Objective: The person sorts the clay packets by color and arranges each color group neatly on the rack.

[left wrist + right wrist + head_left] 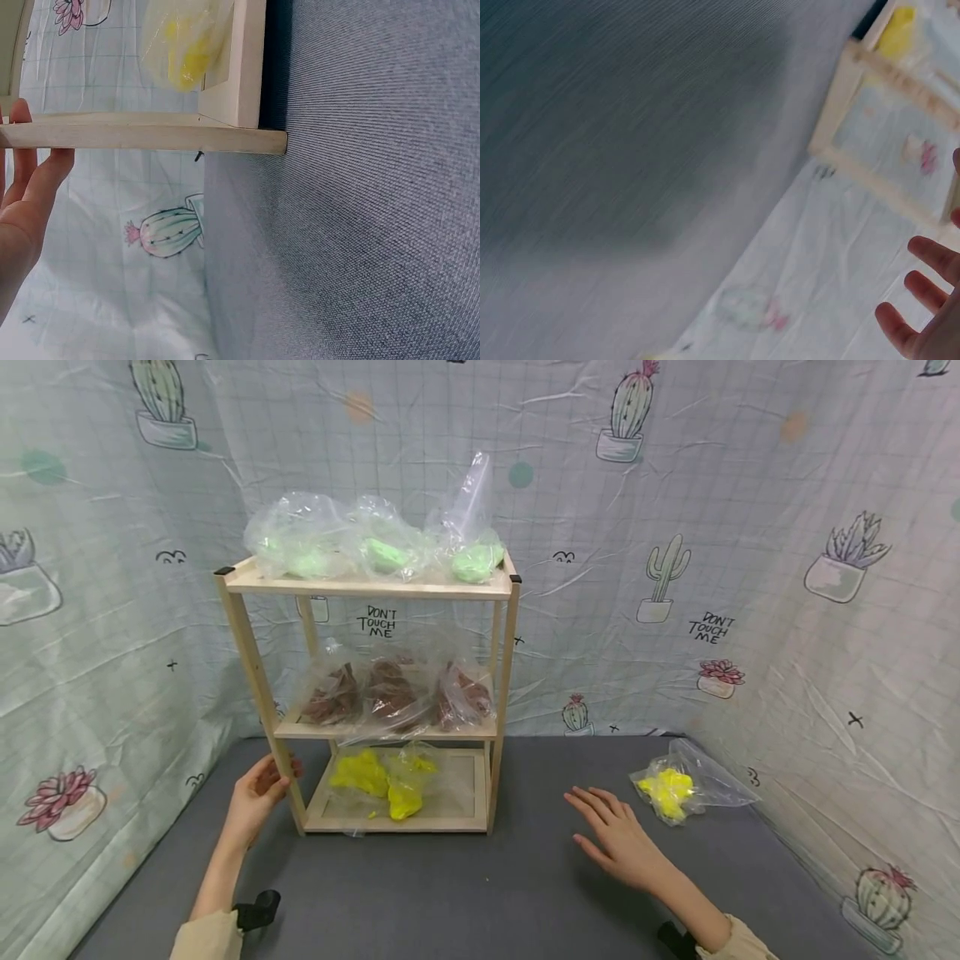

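A three-tier wooden shelf [247, 635] stands on the grey table. Its top tier holds three clear bags of green stuff [382, 553], its middle tier three bags of brown stuff [390, 693], its bottom tier two bags of yellow stuff [386, 781]. My left hand [258, 789] holds the shelf's front left leg [142, 136] low down, its fingers [26, 161] behind the post. To the right of the shelf my right hand [615, 835] hovers flat over the table, fingers [930, 300] spread, holding nothing. A loose bag of yellow stuff [678, 789] lies just beyond that hand.
Cactus-print cloth [750, 568] walls in the table at the back and both sides. The grey tabletop [465, 893] stretches in front of the shelf. The right wrist view is blurred; the shelf frame [855, 112] shows at its upper right.
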Motion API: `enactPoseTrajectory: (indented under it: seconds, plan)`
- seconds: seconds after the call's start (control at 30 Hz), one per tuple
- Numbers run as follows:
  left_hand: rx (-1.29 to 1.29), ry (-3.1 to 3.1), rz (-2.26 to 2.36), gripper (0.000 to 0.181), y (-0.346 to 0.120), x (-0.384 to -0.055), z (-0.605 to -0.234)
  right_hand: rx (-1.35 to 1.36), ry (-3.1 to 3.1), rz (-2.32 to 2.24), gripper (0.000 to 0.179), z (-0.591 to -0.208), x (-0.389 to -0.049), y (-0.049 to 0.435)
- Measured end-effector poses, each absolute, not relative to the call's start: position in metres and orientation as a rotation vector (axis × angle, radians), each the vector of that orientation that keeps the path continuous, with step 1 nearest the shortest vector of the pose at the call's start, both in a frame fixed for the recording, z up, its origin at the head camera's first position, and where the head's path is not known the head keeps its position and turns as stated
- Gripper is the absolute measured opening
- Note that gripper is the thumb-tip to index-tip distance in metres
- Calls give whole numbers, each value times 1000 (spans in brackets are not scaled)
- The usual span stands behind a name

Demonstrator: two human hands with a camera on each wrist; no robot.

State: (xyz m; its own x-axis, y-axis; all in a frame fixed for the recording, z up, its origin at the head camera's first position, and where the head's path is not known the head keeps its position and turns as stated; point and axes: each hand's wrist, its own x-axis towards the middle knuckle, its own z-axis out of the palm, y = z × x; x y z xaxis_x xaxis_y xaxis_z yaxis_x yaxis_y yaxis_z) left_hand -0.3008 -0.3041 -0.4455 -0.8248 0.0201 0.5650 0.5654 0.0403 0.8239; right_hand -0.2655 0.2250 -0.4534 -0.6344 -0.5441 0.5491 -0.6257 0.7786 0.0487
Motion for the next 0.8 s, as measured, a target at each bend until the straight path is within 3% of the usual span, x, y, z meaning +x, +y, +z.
enactPoseTrajectory:
  seconds: [0.47,0.8]
  plan:
    - [-551,-1903,-1857,34,-302,-303,-449,658,-2301,51,52,-452,-306,317]
    - [-536,-1889,-1856,35,-303,-305,-450,464,-2437,15,64,-458,-334,364]
